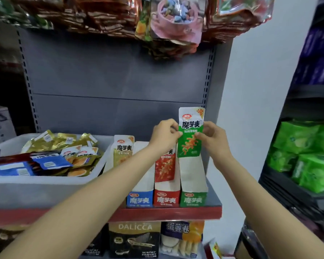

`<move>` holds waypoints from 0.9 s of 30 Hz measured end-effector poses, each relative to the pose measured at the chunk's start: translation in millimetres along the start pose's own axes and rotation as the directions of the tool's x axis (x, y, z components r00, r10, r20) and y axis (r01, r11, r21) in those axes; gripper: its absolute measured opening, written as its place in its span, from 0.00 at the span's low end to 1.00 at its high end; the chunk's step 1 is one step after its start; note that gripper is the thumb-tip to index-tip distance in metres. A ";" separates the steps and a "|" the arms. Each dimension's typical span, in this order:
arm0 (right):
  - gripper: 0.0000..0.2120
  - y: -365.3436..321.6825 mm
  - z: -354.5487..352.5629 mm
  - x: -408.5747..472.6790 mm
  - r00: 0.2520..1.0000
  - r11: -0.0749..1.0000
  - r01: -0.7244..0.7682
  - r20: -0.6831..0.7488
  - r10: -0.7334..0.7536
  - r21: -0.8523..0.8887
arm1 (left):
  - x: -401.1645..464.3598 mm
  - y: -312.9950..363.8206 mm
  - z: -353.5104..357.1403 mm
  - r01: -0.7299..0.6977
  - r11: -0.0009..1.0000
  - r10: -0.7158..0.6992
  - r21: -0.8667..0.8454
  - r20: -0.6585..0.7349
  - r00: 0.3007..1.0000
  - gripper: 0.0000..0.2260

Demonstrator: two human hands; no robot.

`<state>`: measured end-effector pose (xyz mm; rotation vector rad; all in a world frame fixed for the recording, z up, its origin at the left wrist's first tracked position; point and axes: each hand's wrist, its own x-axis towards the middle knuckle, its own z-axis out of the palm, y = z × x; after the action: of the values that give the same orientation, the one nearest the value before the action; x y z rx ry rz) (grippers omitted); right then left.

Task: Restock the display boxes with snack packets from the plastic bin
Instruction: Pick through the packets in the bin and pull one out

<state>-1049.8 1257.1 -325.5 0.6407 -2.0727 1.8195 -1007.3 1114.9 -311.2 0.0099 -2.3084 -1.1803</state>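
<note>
A green-and-white snack packet is held upright above the back of the green display box. My left hand pinches its left edge and my right hand pinches its right edge. To the left stand a red display box with a red packet in it, a blue display box, and a yellow packet upright beside the bin. The white plastic bin at the left holds several gold, orange, blue and dark packets.
The boxes stand on a grey shelf with a red front edge. Hanging snack bags crowd the top. Boxed wafers sit on the shelf below. A dark rack with green packs stands at the right.
</note>
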 end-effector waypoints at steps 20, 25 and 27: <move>0.09 59.1 -5.4 48.6 0.990 0.989 -0.062 0.116 0.078 -0.133 | 46.6 -34.5 37.3 0.065 0.973 -0.078 0.222 0.050 0.996 0.02; 0.05 69.8 -6.1 53.7 0.992 0.971 -0.026 0.115 0.054 -0.237 | 52.9 -37.4 43.8 0.033 0.995 -0.030 0.099 -0.028 0.999 0.06; 0.09 71.1 -7.4 55.9 0.993 0.965 -0.006 0.114 0.037 -0.264 | 56.7 -39.6 46.2 0.022 0.989 -0.023 0.143 0.006 1.000 0.06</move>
<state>-1134.9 1264.0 -356.4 0.6681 -2.3533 1.5103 -1086.4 1111.3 -336.5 0.0842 -2.4007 -1.0243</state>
